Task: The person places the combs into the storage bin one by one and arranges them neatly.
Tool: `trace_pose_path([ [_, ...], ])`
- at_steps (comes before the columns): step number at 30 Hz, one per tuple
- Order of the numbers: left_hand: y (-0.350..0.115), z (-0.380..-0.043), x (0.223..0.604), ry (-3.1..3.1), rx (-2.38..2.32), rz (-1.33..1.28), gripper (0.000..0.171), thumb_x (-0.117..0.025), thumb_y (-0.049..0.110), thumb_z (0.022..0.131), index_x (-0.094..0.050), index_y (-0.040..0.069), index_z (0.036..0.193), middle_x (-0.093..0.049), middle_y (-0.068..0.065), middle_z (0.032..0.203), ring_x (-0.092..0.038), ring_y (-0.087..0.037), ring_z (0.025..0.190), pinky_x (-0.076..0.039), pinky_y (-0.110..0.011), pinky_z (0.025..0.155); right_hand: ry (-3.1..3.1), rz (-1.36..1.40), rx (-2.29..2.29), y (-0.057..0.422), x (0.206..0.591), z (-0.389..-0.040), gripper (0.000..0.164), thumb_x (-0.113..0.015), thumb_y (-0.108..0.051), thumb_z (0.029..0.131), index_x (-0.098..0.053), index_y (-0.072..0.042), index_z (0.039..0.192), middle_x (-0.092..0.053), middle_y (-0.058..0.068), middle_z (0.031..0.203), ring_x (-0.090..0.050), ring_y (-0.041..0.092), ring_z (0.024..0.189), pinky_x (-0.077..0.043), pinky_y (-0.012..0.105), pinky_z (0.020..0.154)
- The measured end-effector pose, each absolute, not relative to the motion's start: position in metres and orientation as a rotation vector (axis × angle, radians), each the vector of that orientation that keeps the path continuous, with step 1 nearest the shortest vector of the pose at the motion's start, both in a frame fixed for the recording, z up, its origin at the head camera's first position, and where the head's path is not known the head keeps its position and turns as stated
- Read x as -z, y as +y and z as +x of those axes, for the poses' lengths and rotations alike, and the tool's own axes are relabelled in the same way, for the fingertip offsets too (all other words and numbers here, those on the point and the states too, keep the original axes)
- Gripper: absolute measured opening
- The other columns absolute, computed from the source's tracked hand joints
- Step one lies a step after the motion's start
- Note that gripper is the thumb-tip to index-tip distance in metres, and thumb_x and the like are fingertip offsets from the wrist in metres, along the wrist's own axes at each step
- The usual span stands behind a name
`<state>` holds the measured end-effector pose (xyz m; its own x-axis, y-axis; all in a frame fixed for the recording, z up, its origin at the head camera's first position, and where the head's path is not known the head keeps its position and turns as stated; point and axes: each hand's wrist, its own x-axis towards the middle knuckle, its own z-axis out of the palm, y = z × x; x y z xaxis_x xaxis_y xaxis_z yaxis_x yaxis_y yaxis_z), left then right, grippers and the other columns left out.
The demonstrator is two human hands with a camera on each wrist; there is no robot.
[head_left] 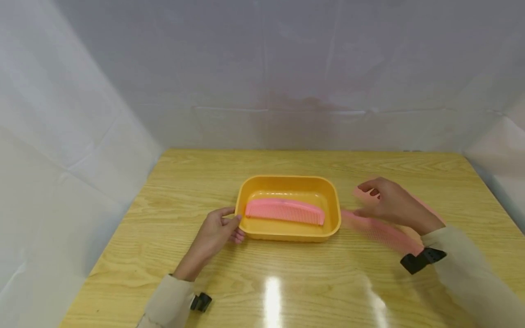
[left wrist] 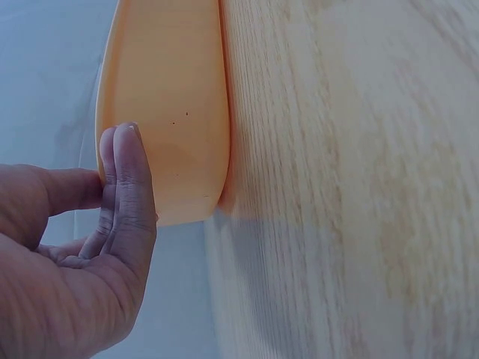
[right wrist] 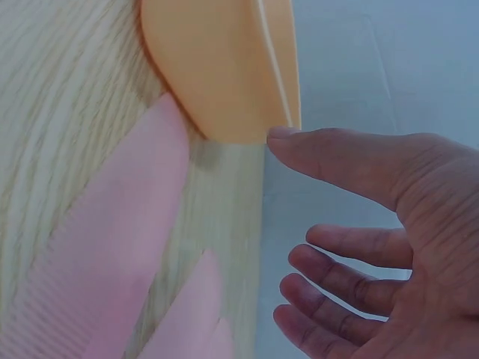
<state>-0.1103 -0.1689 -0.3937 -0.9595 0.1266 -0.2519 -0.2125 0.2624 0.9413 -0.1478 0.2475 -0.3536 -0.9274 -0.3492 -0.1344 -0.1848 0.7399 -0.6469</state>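
Observation:
A yellow plastic basin (head_left: 287, 237) stands on the table with a pink comb (head_left: 283, 210) lying inside it. My left hand (head_left: 217, 230) holds the basin's left end by the rim; in the left wrist view its fingers lie along the outer wall. To the right of the basin my right hand (head_left: 387, 202) hovers over more pink combs, its fingers spread and loosely bent around nothing. One of those combs (right wrist: 112, 232) lies slantwise with its tip close to the basin. Another comb (right wrist: 183, 321) shows beyond it, partly covered by my hand and wrist in the head view.
The wood-grain table (head_left: 172, 218) is bordered by white sheeting (head_left: 262, 91) at the back and sides. Each wrist bears a black strap-on piece (head_left: 422, 260). Light glares off the tabletop in front of the basin.

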Motion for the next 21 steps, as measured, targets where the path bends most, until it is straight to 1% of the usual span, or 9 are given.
trace_pose_path([
  [3,-0.168,-0.111,0.395,2.257,-1.747,-0.082,0.040,-0.053,0.009,0.106,-0.048,-0.008,0.142,-0.071,-0.024,0.084,-0.069,-0.022,0.068,-0.064,-0.042,0.067,2.670,-0.403,0.975,0.255,0.356,-0.144,0.076,-0.081,-0.046,0.085,-0.057,0.003,0.138,-0.054,0.026,0.139,-0.056,0.043,0.119,-0.054,0.058,0.092],
  [8,-0.168,-0.111,0.396,2.270,-1.731,-0.077,0.040,-0.053,0.009,0.106,-0.048,-0.008,0.142,-0.071,-0.023,0.084,-0.069,-0.022,0.068,-0.064,-0.043,0.068,2.670,-0.387,0.957,0.266,0.363,-0.137,0.077,-0.083,-0.043,0.084,-0.056,0.005,0.137,-0.055,0.027,0.137,-0.057,0.043,0.118,-0.055,0.057,0.089],
  [14,-0.168,-0.111,0.396,2.274,-1.734,-0.069,0.040,-0.052,0.009,0.106,-0.048,-0.008,0.142,-0.071,-0.024,0.084,-0.069,-0.023,0.068,-0.064,-0.043,0.068,2.695,-0.407,0.911,0.278,0.373,-0.131,0.072,-0.082,-0.040,0.086,-0.058,0.008,0.134,-0.057,0.028,0.135,-0.059,0.042,0.113,-0.055,0.056,0.087],
  [21,-0.168,-0.111,0.396,2.280,-1.727,-0.071,0.041,-0.053,0.009,0.106,-0.048,-0.008,0.142,-0.071,-0.024,0.084,-0.070,-0.024,0.069,-0.064,-0.044,0.068,2.721,-0.394,0.849,0.286,0.388,-0.124,0.079,-0.085,-0.042,0.082,-0.057,0.010,0.134,-0.060,0.026,0.128,-0.059,0.038,0.107,-0.056,0.054,0.082],
])
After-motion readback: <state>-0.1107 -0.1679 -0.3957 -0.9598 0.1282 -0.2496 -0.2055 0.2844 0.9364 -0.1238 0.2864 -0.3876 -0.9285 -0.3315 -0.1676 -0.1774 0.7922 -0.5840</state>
